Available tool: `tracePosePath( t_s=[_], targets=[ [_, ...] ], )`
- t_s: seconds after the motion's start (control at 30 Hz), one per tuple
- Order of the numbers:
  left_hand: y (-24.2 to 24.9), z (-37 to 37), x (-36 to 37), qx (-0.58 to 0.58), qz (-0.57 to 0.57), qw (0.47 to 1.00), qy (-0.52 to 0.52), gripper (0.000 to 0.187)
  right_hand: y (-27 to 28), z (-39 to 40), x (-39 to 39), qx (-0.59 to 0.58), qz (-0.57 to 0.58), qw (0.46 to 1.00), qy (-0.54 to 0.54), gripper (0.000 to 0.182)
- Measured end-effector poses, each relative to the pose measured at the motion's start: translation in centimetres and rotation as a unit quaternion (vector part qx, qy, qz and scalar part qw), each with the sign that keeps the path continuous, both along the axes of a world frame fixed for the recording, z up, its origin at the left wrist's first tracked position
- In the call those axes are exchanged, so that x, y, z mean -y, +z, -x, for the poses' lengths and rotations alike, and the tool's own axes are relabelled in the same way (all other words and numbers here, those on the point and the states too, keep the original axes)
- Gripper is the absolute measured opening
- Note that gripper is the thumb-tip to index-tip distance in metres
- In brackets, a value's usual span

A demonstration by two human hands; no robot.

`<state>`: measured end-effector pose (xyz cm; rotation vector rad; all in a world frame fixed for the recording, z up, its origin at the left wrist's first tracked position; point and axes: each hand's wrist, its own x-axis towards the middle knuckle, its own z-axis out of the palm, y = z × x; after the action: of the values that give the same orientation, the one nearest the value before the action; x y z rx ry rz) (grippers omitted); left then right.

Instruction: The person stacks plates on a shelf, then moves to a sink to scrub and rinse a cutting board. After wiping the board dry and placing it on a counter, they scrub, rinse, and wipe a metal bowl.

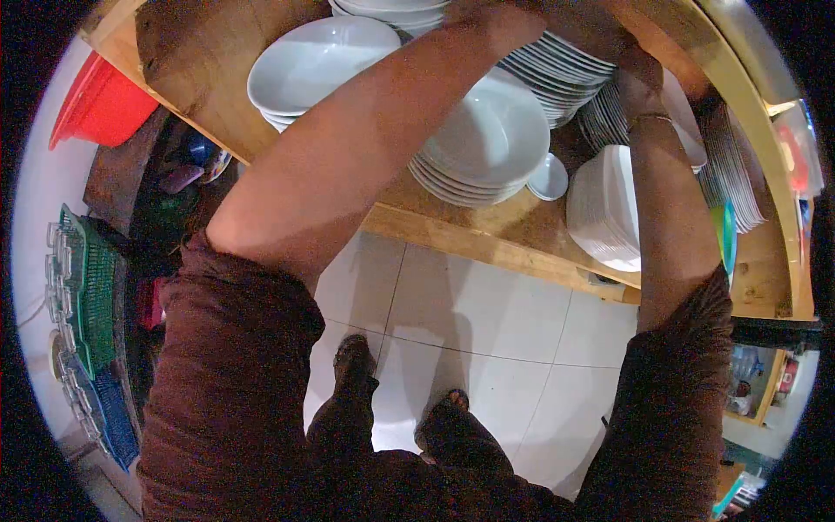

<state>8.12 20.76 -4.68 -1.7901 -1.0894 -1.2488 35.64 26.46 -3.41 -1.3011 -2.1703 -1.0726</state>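
Both my arms reach up over a wooden shelf of white crockery. My left hand point(519, 21) is at the top edge of the view, beside a tall stack of white plates point(557, 80); its fingers are not visible. In shadow above the right side of that stack is my right hand point(619, 50), bent at the wrist, with its fingers too dark to make out. Whether either hand grips a plate cannot be seen. Below my left forearm sits a stack of deep white oval bowls point(491, 130). White rectangular dishes point(602, 209) stand stacked beside my right forearm.
More white bowls point(320, 65) sit at the shelf's left, and a small white saucer point(548, 177) lies near the wooden front edge point(487, 254). Further plates point(729, 165) lean at the right. A red basin point(104, 103) and green basket point(91, 291) are on the left.
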Motion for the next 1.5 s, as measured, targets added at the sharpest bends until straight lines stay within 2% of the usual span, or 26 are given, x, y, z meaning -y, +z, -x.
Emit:
tracePosePath(
  t_s=[0.07, 0.2, 0.27, 0.3, 0.33, 0.37, 0.4, 0.43, 0.47, 0.53, 0.57, 0.63, 0.67, 0.7, 0.73, 0.77, 0.83, 0.93, 1.0, 1.13, 1.2, 1.23, 1.27, 1.4, 1.47, 1.5],
  targets=[
    [0.6, 0.0, 1.4, 0.052, 0.064, 0.995, -0.051, 0.047, 1.3, 4.9, 4.6, -0.138, 0.132, 0.98, 0.051, 0.037],
    [-0.6, 1.0, 3.1, 0.065, 0.158, 0.981, -0.09, 0.042, 1.0, 5.5, 6.5, -0.067, 0.14, 0.988, -0.02, 0.035],
    [-2.3, 2.1, 3.8, 0.026, 0.189, 0.979, -0.078, 0.034, 0.3, 6.3, 8.6, -0.225, -0.013, 0.974, 0.024, 0.03],
    [-2.8, 2.4, 4.1, 0.007, 0.203, 0.977, -0.072, 0.03, 0.3, 5.7, 10.4, -0.083, -0.129, 0.987, 0.048, 0.023],
    [-2.4, 2.6, 4.4, -0.012, 0.216, 0.974, -0.065, 0.026, 0.5, 5.4, 12.6, -0.033, -0.122, 0.991, -0.034, 0.021],
    [4.0, 0.0, 12.9, 0.291, 0.36, 0.884, -0.064, 0.057, 1.2, 7.3, 17.1, -0.309, -0.015, 0.946, 0.094, 0.022],
    [3.9, 0.0, 15.2, 0.321, 0.347, 0.872, -0.127, 0.052, 3.3, 9.4, 22.1, -0.549, 0.123, 0.821, 0.098, 0.025],
    [3.3, 0.9, 17.2, 0.347, 0.331, 0.857, -0.19, 0.049, 2.9, 9.4, 25.4, -0.501, 0.102, 0.857, 0.066, 0.024],
    [3.7, 1.4, 20.4, 0.34, 0.331, 0.866, -0.159, 0.046, 2.0, 9.3, 29.0, -0.592, 0.19, 0.777, 0.099, 0.031],
    [3.4, 2.8, 25.9, 0.318, 0.287, 0.891, -0.148, 0.042, -0.3, 7.7, 37.4, -0.377, 0.373, 0.847, -0.032, 0.031],
    [3.1, 3.0, 29.3, 0.434, 0.398, 0.79, -0.171, 0.035, -2.1, 6.6, 41.7, -0.359, 0.505, 0.783, -0.047, 0.032],
    [-0.4, 5.4, 36.3, 0.358, 0.55, 0.754, -0.027, 0.023, -3.5, 5.3, 49.3, -0.172, 0.764, 0.619, -0.058, 0.046],
    [-1.7, 6.0, 40.0, 0.364, 0.654, 0.663, 0.005, 0.021, -3.0, 4.2, 52.3, -0.089, 0.844, 0.527, -0.038, 0.045],
    [-6.0, 6.6, 44.9, 0.256, 0.612, 0.748, -0.023, 0.021, -4.3, 1.8, 57.0, -0.025, 0.846, 0.531, -0.026, 0.042],
    [-6.9, 6.5, 49.4, 0.233, 0.708, 0.667, -0.008, 0.026, -2.2, 2.1, 57.5, 0.133, 0.913, 0.381, -0.049, 0.047],
    [-6.3, 6.9, 53.0, 0.165, 0.827, 0.537, -0.037, 0.031, -4.7, -3.0, 61.2, 0.09, 0.896, 0.394, 0.184, 0.044],
    [-5.5, 7.3, 59.6, -0.03, 0.91, 0.401, -0.105, 0.04, -5.7, -6.2, 66.0, -0.263, 0.879, 0.361, 0.166, 0.037],
    [-6.3, 8.0, 65.3, -0.096, 0.871, 0.467, -0.118, 0.043, -8.1, -8.5, 67.5, -0.213, 0.896, 0.389, 0.038, 0.036],
    [-8.1, 9.1, 68.0, 0.146, 0.883, 0.445, 0.019, 0.045, -10.3, -10.2, 67.4, -0.174, 0.89, 0.422, -0.009, 0.036],
    [-9.3, 12.2, 72.4, 0.095, 0.887, 0.443, 0.091, 0.042, -15.9, -16.0, 66.6, -0.123, 0.865, 0.484, -0.046, 0.038],
    [-7.8, 12.3, 74.8, 0.047, 0.884, 0.453, 0.104, 0.04, -24.3, -21.0, 66.2, -0.109, 0.848, 0.519, 0.017, 0.039],
    [-6.6, 12.5, 75.4, -0.014, 0.88, 0.462, 0.107, 0.039, -36.5, -26.2, 67.4, -0.27, 0.72, 0.516, 0.377, 0.04],
    [-6.3, 12.9, 76.3, -0.004, 0.879, 0.464, 0.113, 0.039, -24.3, -24.1, 63.1, -0.023, 0.829, 0.559, -0.02, 0.039],
    [-3.0, 12.6, 79.1, 0.138, 0.877, 0.441, 0.132, 0.036, -2.2, -19.4, 57.3, 0.11, 0.752, 0.648, -0.046, 0.037],
    [-2.3, 12.7, 80.1, 0.181, 0.873, 0.427, 0.154, 0.037, -6.0, -23.7, 56.3, 0.225, 0.624, 0.746, 0.055, 0.02],
    [-3.2, 12.8, 80.7, 0.176, 0.869, 0.437, 0.15, 0.037, -8.5, -25.2, 56.6, 0.227, 0.626, 0.744, 0.053, 0.02]
  ],
)
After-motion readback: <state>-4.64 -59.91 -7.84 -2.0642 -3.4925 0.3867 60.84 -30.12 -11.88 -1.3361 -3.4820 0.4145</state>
